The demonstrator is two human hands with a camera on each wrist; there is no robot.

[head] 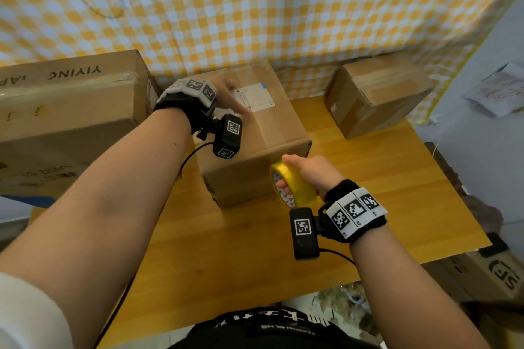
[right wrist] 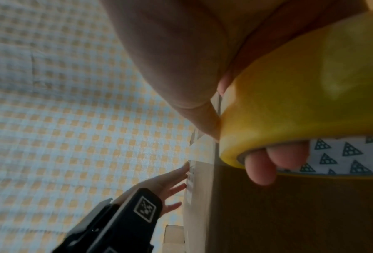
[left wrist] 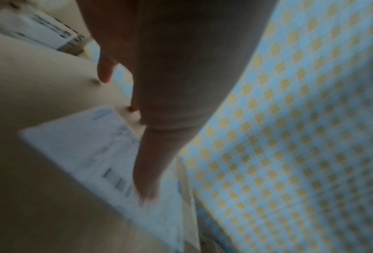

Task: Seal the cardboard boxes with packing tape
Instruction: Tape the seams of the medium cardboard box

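While between both hands (head: 232, 99), box (head: 279, 133).

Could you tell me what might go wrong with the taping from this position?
1. The right hand holds the yellow tape roll against the near face of the middle box; pulling it could drag the box along the wooden table, since the left hand only rests flat on top.
2. The left fingers lie over the white shipping label, so tape run across the top might cover it.
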